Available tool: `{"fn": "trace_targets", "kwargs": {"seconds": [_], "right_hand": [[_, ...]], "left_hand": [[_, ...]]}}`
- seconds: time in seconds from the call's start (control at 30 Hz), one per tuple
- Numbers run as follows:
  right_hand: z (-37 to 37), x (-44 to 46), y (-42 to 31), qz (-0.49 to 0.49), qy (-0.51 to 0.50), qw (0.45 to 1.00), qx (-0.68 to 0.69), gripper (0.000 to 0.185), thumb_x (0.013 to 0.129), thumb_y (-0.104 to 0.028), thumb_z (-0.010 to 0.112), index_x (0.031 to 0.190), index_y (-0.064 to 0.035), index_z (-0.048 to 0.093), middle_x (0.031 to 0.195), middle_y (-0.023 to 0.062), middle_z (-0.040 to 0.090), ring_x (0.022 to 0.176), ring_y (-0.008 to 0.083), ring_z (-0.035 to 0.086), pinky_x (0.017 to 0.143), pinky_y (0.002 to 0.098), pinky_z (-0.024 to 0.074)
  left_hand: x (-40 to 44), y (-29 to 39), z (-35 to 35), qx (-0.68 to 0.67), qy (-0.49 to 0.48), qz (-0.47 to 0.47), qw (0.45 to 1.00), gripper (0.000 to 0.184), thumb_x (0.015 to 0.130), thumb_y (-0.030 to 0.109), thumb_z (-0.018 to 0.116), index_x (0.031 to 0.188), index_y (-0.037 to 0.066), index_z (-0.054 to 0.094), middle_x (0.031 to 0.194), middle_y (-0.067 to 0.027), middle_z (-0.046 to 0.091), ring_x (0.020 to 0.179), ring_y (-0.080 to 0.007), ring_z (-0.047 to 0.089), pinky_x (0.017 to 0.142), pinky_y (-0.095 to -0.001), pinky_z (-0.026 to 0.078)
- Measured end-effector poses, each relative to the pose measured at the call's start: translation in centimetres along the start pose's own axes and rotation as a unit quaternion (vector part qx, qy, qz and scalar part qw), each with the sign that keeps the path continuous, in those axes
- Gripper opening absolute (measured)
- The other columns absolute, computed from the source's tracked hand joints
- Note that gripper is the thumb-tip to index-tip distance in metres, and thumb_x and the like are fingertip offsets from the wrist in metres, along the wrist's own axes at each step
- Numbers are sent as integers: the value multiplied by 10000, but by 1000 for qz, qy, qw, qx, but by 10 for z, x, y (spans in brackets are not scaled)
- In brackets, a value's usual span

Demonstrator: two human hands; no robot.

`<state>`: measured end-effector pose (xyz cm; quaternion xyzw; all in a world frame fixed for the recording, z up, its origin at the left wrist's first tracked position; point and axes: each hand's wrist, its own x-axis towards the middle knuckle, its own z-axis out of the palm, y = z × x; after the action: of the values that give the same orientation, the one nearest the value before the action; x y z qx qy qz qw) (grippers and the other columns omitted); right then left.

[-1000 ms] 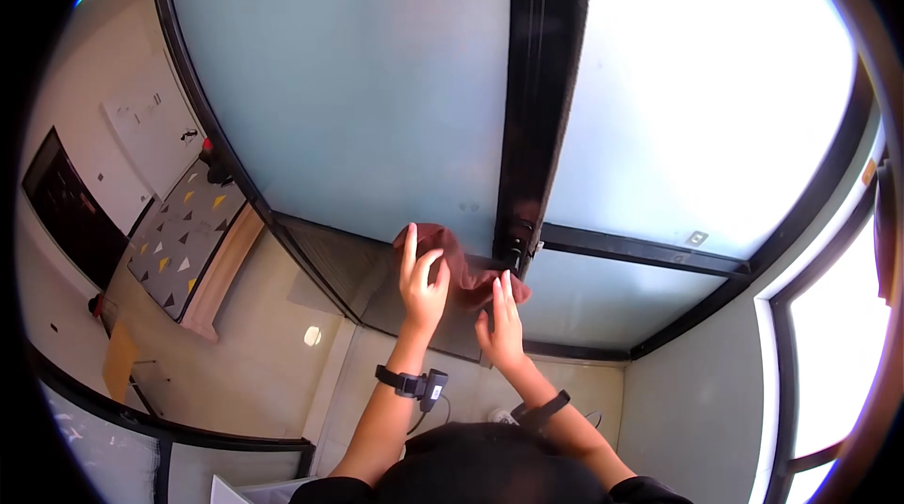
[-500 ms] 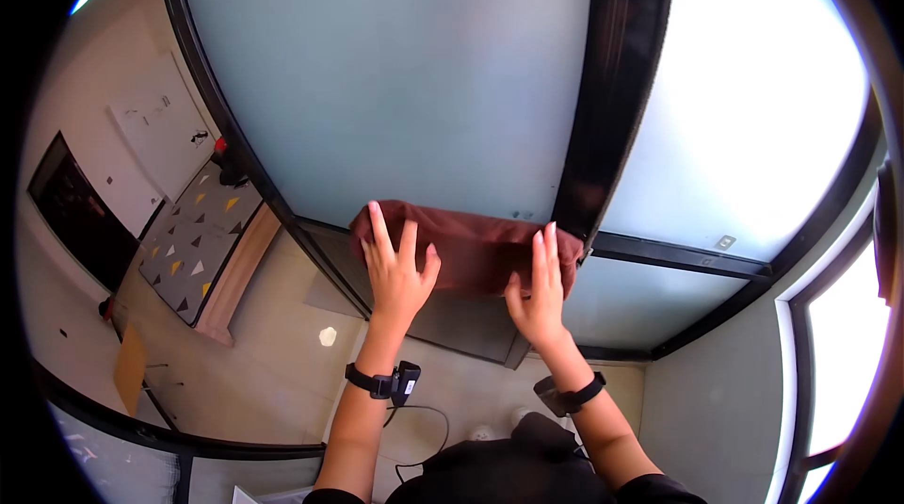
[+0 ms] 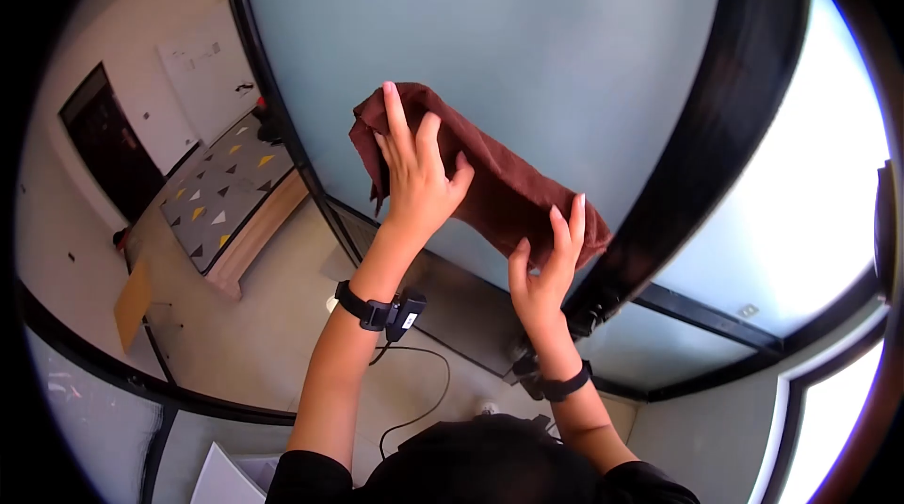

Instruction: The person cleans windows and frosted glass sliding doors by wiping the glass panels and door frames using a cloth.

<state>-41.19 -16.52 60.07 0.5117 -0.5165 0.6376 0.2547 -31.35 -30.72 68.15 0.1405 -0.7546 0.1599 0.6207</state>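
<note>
A dark brown cloth lies stretched across a frosted glass panel, slanting down to the right. My left hand presses its upper left part with fingers spread. At the cloth's lower right end is my right hand, its fingers apart and flat against the fabric. Some cloth hangs loose beside the left hand. Each wrist wears a black strap, and a small black device sits on the left one.
The black door frame runs along the panel's right side, with a lower glass pane beyond it. To the left are a patterned bed and a dark door. A black cable hangs near my body.
Both hands have moved up the glass with the cloth, the left one further. The cloth went from bunched to stretched out, then became slanted. The view has shifted too.
</note>
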Motion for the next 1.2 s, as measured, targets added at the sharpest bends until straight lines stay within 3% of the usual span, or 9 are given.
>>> {"fn": "trace_targets", "kwargs": {"seconds": [0.13, 0.2, 0.3, 0.43, 0.6, 0.67, 0.8, 1.03, 1.2], "right_hand": [[-3, -7, -7, -15, 62, 998, 18, 434, 747, 84, 554, 1154, -24, 452, 1364, 242, 354, 1253, 372, 372, 1039, 447, 284], [-10, -4, -10, -17, 114, 993, 21, 293, 770, 109, 520, 1032, -24, 507, 1260, 182, 443, 1160, 336, 429, 997, 445, 330], [-18, 1, -14, -18, 157, 987, 17, 240, 778, 102, 525, 970, -42, 526, 1217, 154, 454, 1149, 314, 427, 966, 432, 357], [-28, 4, -11, -60, 131, 987, -74, 230, 797, 76, 511, 985, -40, 577, 1333, 220, 388, 1195, 353, 400, 983, 455, 344], [-33, 9, 9, -92, 152, 959, -223, 246, 805, 66, 483, 984, 4, 640, 1350, 277, 379, 1221, 385, 417, 1016, 437, 328], [-31, 19, 20, -89, 156, 953, -246, 275, 796, 54, 484, 1006, -4, 652, 1354, 259, 390, 1218, 372, 424, 1015, 422, 331], [-26, 32, 39, -114, 84, 949, -282, 343, 714, 15, 539, 1023, -45, 674, 1326, 245, 434, 1133, 365, 488, 961, 413, 379], [-15, 67, 74, -234, 11, 922, -307, 478, 701, -33, 566, 1178, -37, 571, 1341, 227, 424, 823, 288, 614, 655, 330, 487], [-9, 101, 57, -244, 23, 908, -340, 527, 787, -167, 581, 1289, -54, 469, 1409, 177, 355, 844, 292, 598, 716, 342, 478]], "left_hand": [[-4, 3, -8, 12, -6, -12, 1000, 636, 647, 50, 625, 1236, 73, 384, 1415, -380, 43, 1195, -518, 303, 974, -675, 151], [-3, 5, -12, -1, -20, 10, 1000, 632, 662, 91, 609, 1255, 96, 390, 1417, -380, 41, 1202, -519, 298, 975, -674, 138], [-7, 2, -11, -28, -22, 50, 998, 634, 731, 214, 600, 1328, 133, 406, 1430, -369, 21, 1223, -520, 274, 982, -664, 127], [-6, 5, -3, -32, -51, 21, 998, 532, 818, 325, 529, 1315, 146, 466, 1450, -336, 24, 1225, -515, 275, 963, -676, 168], [-1, 20, 19, 47, -5, 62, 997, 515, 851, 397, 474, 1327, 200, 459, 1427, -328, 166, 1098, -465, 413, 864, -553, 357], [-1, 26, 23, -12, -65, 36, 997, 558, 865, 375, 485, 1362, 141, 391, 1424, -371, 73, 1237, -542, 251, 986, -576, 254], [-11, 29, 18, 2, -129, -48, 990, 665, 798, 282, 604, 1394, 148, 340, 1428, -368, 49, 1107, -505, 401, 902, -550, 324], [-9, 12, 45, 81, -67, -61, 993, 599, 858, 287, 523, 1410, 169, 319, 1466, -289, 54, 1154, -482, 383, 973, -626, 243], [44, -4, 58, 50, 38, -4, 998, 530, 907, 301, 443, 1405, 159, 329, 1478, -226, 141, 1166, -456, 403, 989, -592, 258]]}}
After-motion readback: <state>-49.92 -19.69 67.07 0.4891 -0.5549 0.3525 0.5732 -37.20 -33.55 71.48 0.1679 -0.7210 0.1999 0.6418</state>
